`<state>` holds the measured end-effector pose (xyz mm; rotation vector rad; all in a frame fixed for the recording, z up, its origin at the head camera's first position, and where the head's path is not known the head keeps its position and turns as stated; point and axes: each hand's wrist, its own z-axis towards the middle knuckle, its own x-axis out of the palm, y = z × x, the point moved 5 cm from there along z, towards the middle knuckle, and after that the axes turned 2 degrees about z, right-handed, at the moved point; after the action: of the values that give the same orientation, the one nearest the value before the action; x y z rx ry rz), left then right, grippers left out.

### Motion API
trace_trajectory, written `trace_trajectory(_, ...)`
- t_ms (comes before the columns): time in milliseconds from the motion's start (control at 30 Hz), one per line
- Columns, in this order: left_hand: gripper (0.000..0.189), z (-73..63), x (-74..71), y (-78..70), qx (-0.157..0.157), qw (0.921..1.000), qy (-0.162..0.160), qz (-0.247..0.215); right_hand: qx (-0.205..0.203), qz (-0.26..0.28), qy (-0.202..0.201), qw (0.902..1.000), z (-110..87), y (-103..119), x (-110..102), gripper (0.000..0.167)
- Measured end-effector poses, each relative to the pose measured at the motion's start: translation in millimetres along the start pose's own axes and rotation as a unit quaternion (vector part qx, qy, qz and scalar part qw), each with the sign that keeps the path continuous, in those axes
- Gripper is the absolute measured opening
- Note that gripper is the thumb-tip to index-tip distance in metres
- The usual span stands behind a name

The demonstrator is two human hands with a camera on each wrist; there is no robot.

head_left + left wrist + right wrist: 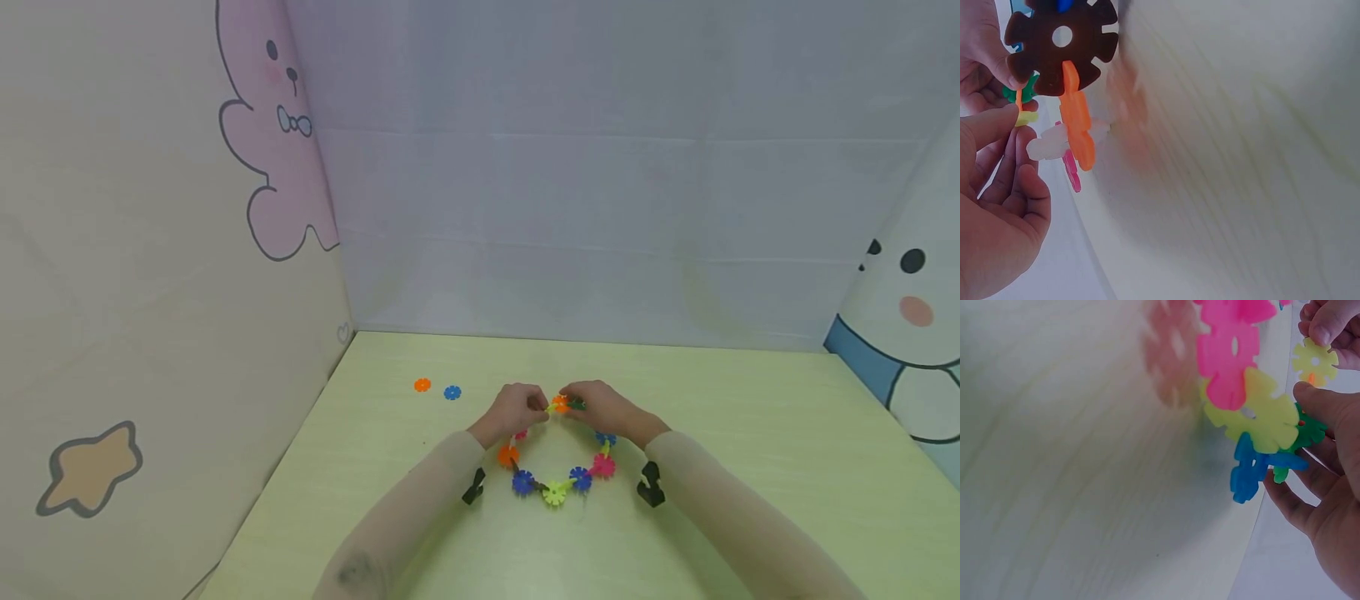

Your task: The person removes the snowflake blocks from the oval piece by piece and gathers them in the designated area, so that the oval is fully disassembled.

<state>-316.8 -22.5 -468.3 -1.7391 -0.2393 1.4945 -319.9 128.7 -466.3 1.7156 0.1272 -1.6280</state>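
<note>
— Pinched in the left hand (pixel 517 410) is a yellow disc (pixel 552 408), at the far side of a ring (pixel 555 498) of flower-shaped discs on the table (pixel 750 433); the right hand (pixel 600 404) grips a green disc (pixel 576 405).
— Anything hidden from the head?
— Hands and wrists cover the ring's sides. Loose orange (pixel 422 385) and blue (pixel 452 392) discs lie apart, to the left.
— And the left wrist?
— It shows a whitish disc (pixel 1047 145) better than the head does; a brown disc (pixel 1029 44), cut off above, looms closest. The pinched one is edge-on.
— Right wrist?
— There its face shows. Another yellow disc (pixel 1266 412) partly blocks the green one; a pink disc (pixel 1219 356) is cropped.
</note>
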Motion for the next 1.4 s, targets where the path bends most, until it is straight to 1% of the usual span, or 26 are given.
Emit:
trace_trajectory(100,0.004,0.6,0.7,0.8,0.007,1.0000,-0.005,-0.001,0.000,0.002,0.000,1.0000,0.1,-0.2,0.2,0.031)
trace_trajectory(200,0.004,1.5,2.0,1.9,0.012,0.9999,-0.008,0.001,-0.008,0.003,0.000,1.0000,1.3,-1.4,0.7,0.029)
trace_trajectory(367,0.004,3.3,3.4,1.4,0.014,0.9995,-0.015,0.022,-0.017,0.010,-0.003,0.9998,2.5,-1.9,1.0,0.025)
trace_trajectory(600,0.005,6.8,3.8,-2.0,0.028,0.9970,-0.040,0.060,-0.032,0.025,0.001,0.9992,1.9,5.1,-1.6,0.023)
trace_trajectory(733,0.007,6.9,4.4,-3.4,0.035,0.9962,-0.052,0.060,-0.034,0.027,0.002,0.9991,1.5,8.9,-2.6,0.022)
trace_trajectory(833,0.008,7.9,6.1,-1.7,0.033,0.9962,-0.059,0.055,-0.033,0.028,0.003,0.9991,1.6,9.5,-2.7,0.021)
trace_trajectory(967,0.010,8.8,6.5,-0.3,0.033,0.9952,-0.070,0.060,-0.034,0.027,0.002,0.9991,2.6,8.8,-2.2,0.020)
trace_trajectory(1133,0.013,7.0,4.3,-2.8,0.043,0.9923,-0.083,0.081,-0.038,0.028,0.002,0.9989,4.0,7.5,-1.3,0.019)
trace_trajectory(1267,0.014,5.1,2.8,-5.3,0.044,0.9906,-0.085,0.098,-0.033,0.021,0.003,0.9992,4.0,5.4,-0.8,0.020)
trace_trajectory(1333,0.015,4.4,3.3,-6.2,0.047,0.9907,-0.080,0.100,-0.026,0.016,0.003,0.9995,3.8,3.8,-0.7,0.021)
trace_trajectory(1400,0.015,4.4,4.9,-4.3,0.044,0.9918,-0.071,0.096,-0.022,0.013,0.003,0.9997,3.4,2.8,-0.9,0.021)
